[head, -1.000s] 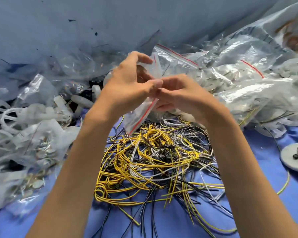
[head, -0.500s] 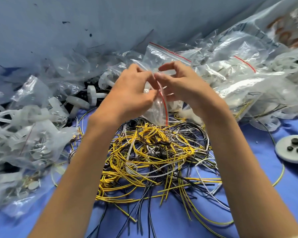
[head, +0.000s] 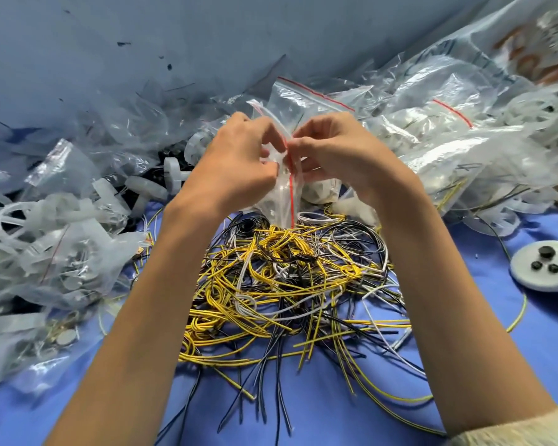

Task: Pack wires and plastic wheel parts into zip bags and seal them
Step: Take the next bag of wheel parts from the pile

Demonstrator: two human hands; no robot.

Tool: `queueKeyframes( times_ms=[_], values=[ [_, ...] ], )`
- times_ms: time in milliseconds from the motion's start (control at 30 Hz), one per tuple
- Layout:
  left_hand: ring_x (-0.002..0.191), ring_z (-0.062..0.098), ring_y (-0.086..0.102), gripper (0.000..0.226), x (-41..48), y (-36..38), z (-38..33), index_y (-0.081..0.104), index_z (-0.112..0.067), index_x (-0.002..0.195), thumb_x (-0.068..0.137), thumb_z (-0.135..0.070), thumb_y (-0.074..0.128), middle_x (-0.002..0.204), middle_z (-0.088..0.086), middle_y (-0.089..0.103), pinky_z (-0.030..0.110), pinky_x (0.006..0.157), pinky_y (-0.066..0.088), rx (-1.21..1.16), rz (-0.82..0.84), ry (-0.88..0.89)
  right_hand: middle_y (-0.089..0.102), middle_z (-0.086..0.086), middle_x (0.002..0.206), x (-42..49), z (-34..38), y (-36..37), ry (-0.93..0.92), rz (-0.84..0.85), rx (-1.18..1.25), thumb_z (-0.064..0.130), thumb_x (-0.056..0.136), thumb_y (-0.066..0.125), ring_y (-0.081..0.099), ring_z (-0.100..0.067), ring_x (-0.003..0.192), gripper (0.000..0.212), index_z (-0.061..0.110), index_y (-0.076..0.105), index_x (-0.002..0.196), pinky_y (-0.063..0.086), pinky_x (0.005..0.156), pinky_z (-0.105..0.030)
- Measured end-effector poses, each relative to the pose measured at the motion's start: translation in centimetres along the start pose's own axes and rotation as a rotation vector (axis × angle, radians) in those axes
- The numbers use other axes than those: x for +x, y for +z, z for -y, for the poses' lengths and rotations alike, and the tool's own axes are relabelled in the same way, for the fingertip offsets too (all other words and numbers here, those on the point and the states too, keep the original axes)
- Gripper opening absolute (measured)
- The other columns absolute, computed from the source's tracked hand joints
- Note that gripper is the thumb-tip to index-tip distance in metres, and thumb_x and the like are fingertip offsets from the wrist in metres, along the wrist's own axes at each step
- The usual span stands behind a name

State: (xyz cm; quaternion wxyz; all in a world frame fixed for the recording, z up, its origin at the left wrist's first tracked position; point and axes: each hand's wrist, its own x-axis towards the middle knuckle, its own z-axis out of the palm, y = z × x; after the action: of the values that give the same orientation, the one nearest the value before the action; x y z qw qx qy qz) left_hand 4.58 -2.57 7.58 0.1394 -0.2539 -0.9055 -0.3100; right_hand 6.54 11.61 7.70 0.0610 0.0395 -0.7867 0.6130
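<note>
The left hand and right hand both pinch the zip bag mouth, at 12 o'clock above the wires; slick film may slip, leaving the seal misaligned or the bag dropped.

Clear red-striped zip bag upright above tangled wires

This is a small parts-packing workshop bench. A blue cloth covers the work surface, which is buried under loose yellow, black and white wires, heaps of clear zip bags and white plastic wheel parts. Behind them stands a scuffed grey wall.
</note>
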Motion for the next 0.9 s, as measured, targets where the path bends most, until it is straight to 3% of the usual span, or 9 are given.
queueKeyframes(
  times_ms=[167, 267, 400, 533, 667, 767, 800, 833, 900],
  values=[
    [0.070, -0.002, 0.053, 0.028, 0.2, -0.2, 0.9, 0.063, -0.024, 0.094, 0.082, -0.001, 0.054, 0.084, -0.006, 0.062, 0.012, 0.064, 0.042, -0.012, 0.016, -0.078, 0.064, -0.005, 0.075, 0.4, -0.6, -0.6, 0.049, -0.003, -0.036, 0.008, 0.096, 0.051, 0.062, -0.006, 0.056, 0.016, 0.012, 0.056, 0.082, 0.052, 0.053, -0.016],
    [0.070, -0.001, 0.053, 0.034, 0.2, -0.5, 1.7, 0.061, -0.029, 0.093, 0.082, 0.001, 0.049, 0.078, -0.013, 0.059, 0.019, 0.062, 0.041, -0.002, 0.029, -0.148, 0.063, -0.005, 0.072, 0.6, -1.4, -1.0, 0.079, -0.006, -0.052, 0.005, 0.096, 0.050, 0.060, -0.002, 0.048, 0.019, 0.011, 0.055, 0.078, 0.050, 0.048, -0.014],
    [0.081, 0.014, 0.054, 0.044, 0.1, -1.0, 2.2, 0.059, -0.033, 0.094, 0.078, 0.003, 0.040, 0.086, -0.006, 0.058, 0.025, 0.069, 0.038, 0.050, 0.013, -0.168, 0.064, -0.006, 0.066, 1.3, -2.8, -2.1, 0.095, -0.032, -0.214, -0.001, 0.087, 0.055, 0.060, -0.003, 0.049, 0.023, 0.011, 0.059, 0.068, 0.053, 0.051, -0.013],
    [0.069, 0.004, 0.050, 0.047, -0.2, -1.8, 1.8, 0.054, -0.036, 0.093, 0.077, 0.004, 0.035, 0.103, -0.003, 0.059, 0.021, 0.049, 0.035, 0.073, 0.060, -0.162, 0.066, -0.002, 0.057, 1.8, -4.1, -2.9, 0.152, -0.048, -0.280, 0.002, 0.082, 0.059, 0.064, -0.005, 0.053, 0.016, 0.011, 0.062, 0.068, 0.054, 0.052, -0.015],
    [0.083, 0.011, 0.053, 0.048, -0.5, -2.3, 1.3, 0.056, -0.035, 0.085, 0.075, 0.006, 0.033, 0.104, -0.002, 0.060, 0.019, 0.057, 0.036, 0.093, 0.059, -0.144, 0.067, 0.002, 0.054, 2.2, -5.3, -2.8, 0.197, -0.046, -0.391, 0.006, 0.077, 0.058, 0.068, -0.010, 0.062, 0.013, 0.011, 0.063, 0.067, 0.058, 0.068, -0.026],
    [0.077, 0.005, 0.053, 0.052, -0.6, -2.3, 1.0, 0.063, -0.034, 0.076, 0.075, 0.009, 0.034, 0.083, -0.002, 0.054, 0.017, 0.058, 0.036, 0.122, 0.091, -0.118, 0.069, -0.003, 0.063, 2.4, -5.9, -2.9, 0.215, -0.056, -0.432, 0.008, 0.075, 0.058, 0.071, -0.018, 0.075, 0.009, 0.009, 0.064, 0.069, 0.058, 0.080, -0.036],
    [0.080, 0.007, 0.050, 0.053, -0.7, -2.4, 0.8, 0.066, -0.033, 0.078, 0.075, 0.009, 0.034, 0.074, 0.000, 0.051, 0.016, 0.051, 0.035, 0.133, 0.105, -0.120, 0.069, -0.003, 0.062, 2.5, -5.9, -2.9, 0.224, -0.050, -0.448, 0.008, 0.074, 0.058, 0.070, -0.018, 0.075, 0.009, 0.009, 0.064, 0.068, 0.058, 0.080, -0.036],
    [0.084, -0.002, 0.047, 0.052, -0.7, -2.4, 0.6, 0.069, -0.031, 0.081, 0.075, 0.009, 0.035, 0.068, -0.001, 0.050, 0.017, 0.045, 0.034, 0.145, 0.115, -0.127, 0.068, -0.001, 0.059, 2.6, -5.9, -3.0, 0.229, -0.046, -0.460, 0.007, 0.075, 0.058, 0.070, -0.016, 0.072, 0.010, 0.009, 0.064, 0.067, 0.059, 0.078, -0.034],
    [0.076, -0.006, 0.049, 0.052, -0.8, -2.4, 0.4, 0.071, -0.031, 0.084, 0.076, 0.007, 0.037, 0.060, -0.020, 0.049, 0.010, 0.037, 0.029, 0.166, 0.126, -0.120, 0.068, 0.000, 0.056, 2.6, -5.9, -3.2, 0.236, -0.029, -0.474, 0.006, 0.078, 0.058, 0.069, -0.010, 0.063, 0.012, 0.009, 0.064, 0.068, 0.059, 0.068, -0.024]
  ],
)
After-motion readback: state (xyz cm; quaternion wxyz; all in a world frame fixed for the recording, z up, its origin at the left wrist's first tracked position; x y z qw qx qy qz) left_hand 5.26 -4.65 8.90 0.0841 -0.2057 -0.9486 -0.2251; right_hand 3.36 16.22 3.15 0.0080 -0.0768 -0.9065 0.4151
